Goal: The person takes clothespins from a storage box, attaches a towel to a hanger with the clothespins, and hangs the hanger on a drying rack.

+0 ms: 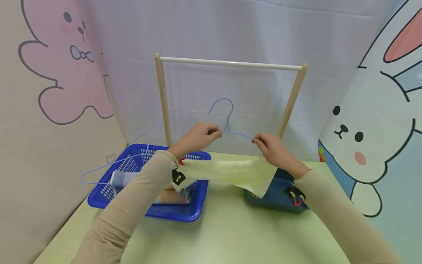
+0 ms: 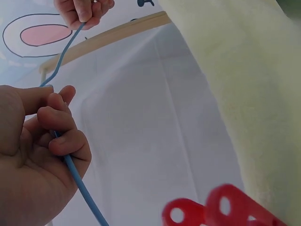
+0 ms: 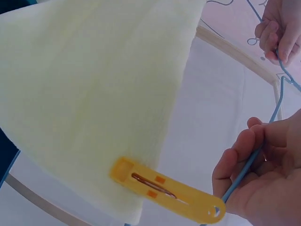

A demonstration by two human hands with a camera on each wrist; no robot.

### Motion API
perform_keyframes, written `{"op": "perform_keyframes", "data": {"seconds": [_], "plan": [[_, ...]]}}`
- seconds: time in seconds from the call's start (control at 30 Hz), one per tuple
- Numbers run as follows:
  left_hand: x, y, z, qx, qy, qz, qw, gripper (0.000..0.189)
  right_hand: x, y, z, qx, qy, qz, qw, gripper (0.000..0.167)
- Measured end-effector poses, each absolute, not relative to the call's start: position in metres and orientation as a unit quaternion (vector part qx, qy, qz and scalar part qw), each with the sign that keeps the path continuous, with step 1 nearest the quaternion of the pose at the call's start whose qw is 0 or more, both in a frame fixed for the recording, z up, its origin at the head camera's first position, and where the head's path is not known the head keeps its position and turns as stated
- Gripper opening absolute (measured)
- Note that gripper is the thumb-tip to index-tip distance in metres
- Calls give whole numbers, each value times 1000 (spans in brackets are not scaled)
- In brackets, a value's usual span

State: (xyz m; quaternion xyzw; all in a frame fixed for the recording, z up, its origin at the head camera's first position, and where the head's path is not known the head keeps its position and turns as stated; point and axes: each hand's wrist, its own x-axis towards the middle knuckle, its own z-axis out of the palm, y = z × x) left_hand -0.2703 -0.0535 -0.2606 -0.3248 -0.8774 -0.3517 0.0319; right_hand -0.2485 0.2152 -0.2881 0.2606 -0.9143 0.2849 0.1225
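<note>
In front of me both hands hold a light-blue wire hanger [image 1: 232,107] with its hook upward. My left hand [image 1: 205,135] grips the wire just left of the hook's base. Farther out on the other shoulder, my right hand [image 1: 273,148] has its fingers curled round the wire. A pale yellow cloth [image 1: 224,170] hangs below the hands. By its left end is a red clip [image 2: 244,202], seen close in the left wrist view. A yellow clip [image 3: 155,179] is fastened on the cloth edge near the right hand. The hanger's lower bar is hidden behind the cloth.
A rack with wooden posts and a white rail [image 1: 227,63] stands behind the hands. At left, a blue basket [image 1: 194,214] holds folded cloths [image 1: 171,197] and another blue hanger [image 1: 95,176]. Under the right arm, a dark teal tray [image 1: 263,203] contains red clips [image 1: 297,201].
</note>
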Motion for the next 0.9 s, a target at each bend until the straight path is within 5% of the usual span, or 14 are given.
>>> {"op": "perform_keyframes", "data": {"seconds": [0.63,0.9], "plan": [[-292,-62,-234,-319,-897,-306,27,24,-254,228,-267,229,-917,280,168,25],[-301,-57,-216,-339,-900,-263,79,24,-255,231,-250,219,-923,256,185,27]]}}
